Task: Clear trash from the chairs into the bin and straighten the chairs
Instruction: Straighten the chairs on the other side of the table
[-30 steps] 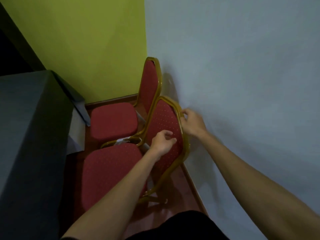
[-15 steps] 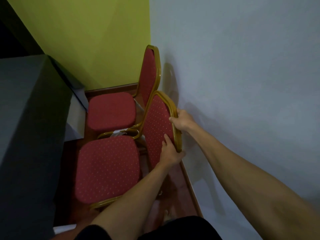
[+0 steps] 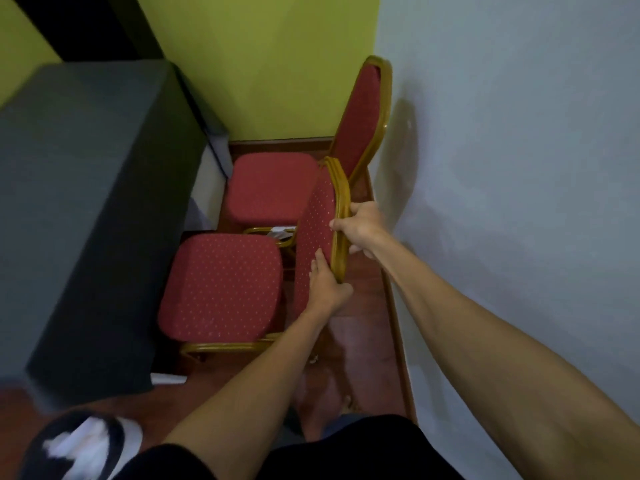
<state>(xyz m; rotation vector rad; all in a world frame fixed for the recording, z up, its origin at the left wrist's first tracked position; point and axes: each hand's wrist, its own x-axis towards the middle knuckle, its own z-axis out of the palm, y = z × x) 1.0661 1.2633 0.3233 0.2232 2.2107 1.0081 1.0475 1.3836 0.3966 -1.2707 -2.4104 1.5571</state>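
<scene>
Along the grey wall (image 3: 519,168) at the right of the frame, two red chairs stand in a row, and I am on the straightening step of the job. Largest at left is a dark cloth-covered surface (image 3: 79,202), close beside both seats. The far chair (image 3: 273,185) sits at upper centre, against the green wall. The near chair (image 3: 221,285), at centre, has its gold-framed backrest (image 3: 315,237) in both my grips: my right hand (image 3: 363,230) is wrapped around the frame's wall-side edge, fingers curled over onto the red padding, and my left hand (image 3: 325,285) is clasped on the same edge lower down. A pale scrap (image 3: 282,232), possibly trash, lies between the two chairs. At lower left, blurred, is what may be the bin (image 3: 83,448) with white litter. Next, I judge, calls for squaring this chair up with its neighbour, then fetching that scrap.
</scene>
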